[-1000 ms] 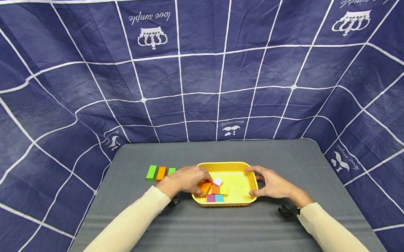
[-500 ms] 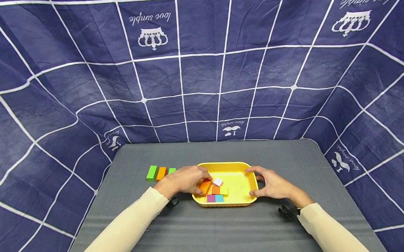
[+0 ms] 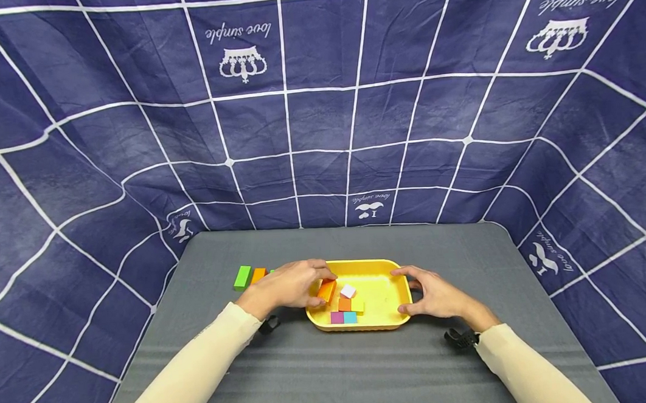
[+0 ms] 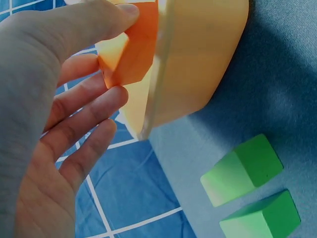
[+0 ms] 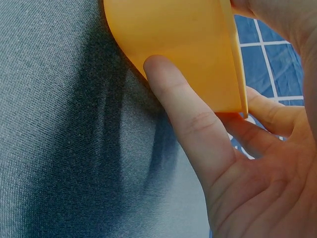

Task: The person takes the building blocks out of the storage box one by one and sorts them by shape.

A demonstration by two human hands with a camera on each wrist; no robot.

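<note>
My left hand [image 3: 292,284] pinches an orange block [image 3: 326,291] between thumb and fingers at the left end of a yellow plastic tray [image 3: 387,326]. In the left wrist view the orange block [image 4: 138,49] shows tilted, close beside the tray's rim. My right hand [image 3: 436,292] holds the tray's right end, its fingers spread along the yellow wall [image 5: 183,44]. Inside the tray lie a white block [image 3: 348,291], a smaller orange block [image 3: 344,304], a yellow block [image 3: 358,307], a purple block [image 3: 337,317] and a blue block [image 3: 350,317].
Left of the tray, a green block [image 3: 242,278] and an orange block [image 3: 258,275] stand in a row on the grey cloth table [image 3: 332,371]. Another green block [image 4: 242,168] is partly covered by my left hand in the head view. Blue checked fabric [image 3: 319,122] encloses the back and sides.
My left hand has moved slightly left and away from me, raising the orange block toward the tray's left rim. My right hand and the tray stay put.
</note>
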